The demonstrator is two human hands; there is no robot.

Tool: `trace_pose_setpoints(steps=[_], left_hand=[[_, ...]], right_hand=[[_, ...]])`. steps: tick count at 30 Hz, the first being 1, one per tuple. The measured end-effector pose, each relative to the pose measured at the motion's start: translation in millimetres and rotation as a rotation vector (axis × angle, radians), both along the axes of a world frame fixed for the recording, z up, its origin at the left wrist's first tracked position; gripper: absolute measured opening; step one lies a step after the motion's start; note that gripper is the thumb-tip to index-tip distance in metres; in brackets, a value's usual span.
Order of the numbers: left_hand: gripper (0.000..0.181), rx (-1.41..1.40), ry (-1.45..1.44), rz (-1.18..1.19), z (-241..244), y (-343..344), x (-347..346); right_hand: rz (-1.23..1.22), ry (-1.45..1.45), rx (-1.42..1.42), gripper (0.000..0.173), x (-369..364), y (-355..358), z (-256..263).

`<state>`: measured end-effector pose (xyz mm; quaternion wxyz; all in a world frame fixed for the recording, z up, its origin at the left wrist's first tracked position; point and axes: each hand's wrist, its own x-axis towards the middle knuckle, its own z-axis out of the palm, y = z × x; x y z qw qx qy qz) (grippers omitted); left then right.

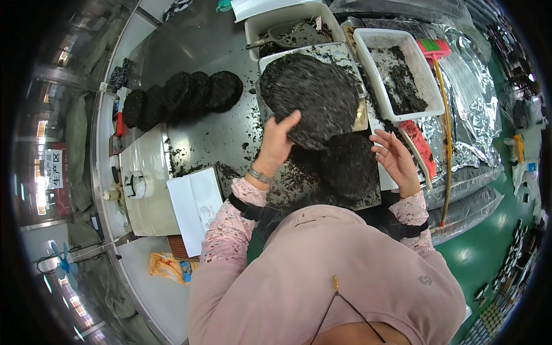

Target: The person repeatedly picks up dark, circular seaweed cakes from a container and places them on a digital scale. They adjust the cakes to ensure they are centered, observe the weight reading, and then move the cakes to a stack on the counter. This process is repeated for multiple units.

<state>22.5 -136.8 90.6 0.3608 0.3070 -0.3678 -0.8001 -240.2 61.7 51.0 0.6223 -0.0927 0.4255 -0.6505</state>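
Observation:
My left hand (278,140) grips the near left edge of a large round cake of dark dried leafy material (319,101), thumb on top. The cake is tilted and motion-blurred. Behind it, another dark cake (274,71) partly shows on a white-rimmed tray or platform (336,51). A further round cake (350,166) rests on the steel worktop (194,146) nearer my body, its far edge close under the held one. My right hand (394,157) is raised just right of that near cake, fingers apart and holding nothing.
Several dark cakes (181,92) lean in a row at left. A white bin (319,13) holds a scoop (297,34) and crumbs. Right are a crumb-strewn white tub (401,112), a red-bristled brush (420,146) and a yellow-handled broom (444,129). White paper (194,202) lies near my left forearm.

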Motion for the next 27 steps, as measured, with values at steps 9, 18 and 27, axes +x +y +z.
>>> trace_pose_setpoints(steps=[9, 18, 27], left_hand=[[0.069, -1.638, -1.161, -0.119, -26.7, -54.3, 3.6], [0.057, -1.460, -0.996, -0.052, -18.4, -10.6, 27.1], [0.046, -1.181, -1.108, 0.184, -30.9, 3.9, 120.1]], right_hand=[[-0.174, 0.805, 0.146, 0.037, -73.9, -33.4, -23.4], [0.420, 1.915, 0.690, 0.096, -287.4, -131.7, -157.1], [0.257, 1.904, 0.544, 0.048, -277.7, -136.1, -146.1]])
